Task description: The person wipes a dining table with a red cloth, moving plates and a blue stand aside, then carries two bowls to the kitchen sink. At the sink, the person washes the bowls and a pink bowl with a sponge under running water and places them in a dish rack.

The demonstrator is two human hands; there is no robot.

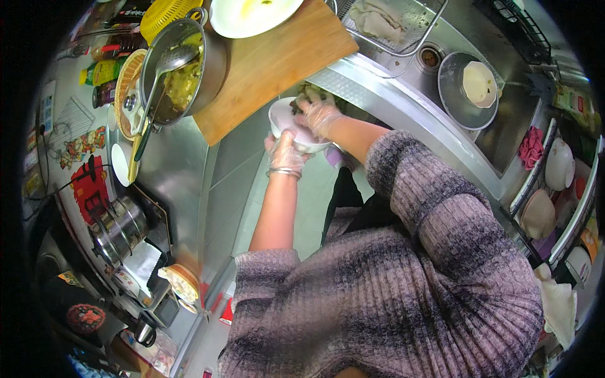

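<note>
Tilted in front of me, over the floor between the counters, is a white bowl (281,115). My left hand (287,153), in a clear plastic glove, grips it by the near side, with the thumb up on the rim. Gloved the same way, my right hand (319,113) reaches over the bowl from the right, its fingers spread and bent at the far rim. Dark food scraps (297,107) lie by those fingers. The fingers partly cover the scraps, so I cannot tell whether any are held.
A wooden cutting board (269,71) juts out beyond the bowl, bearing a white dish (253,19). At its left stands a steel pot (215,71) of yellowish food with a slotted ladle (176,59). On the right, the sink holds a wire basket (416,40) and a grey basin (456,78).
</note>
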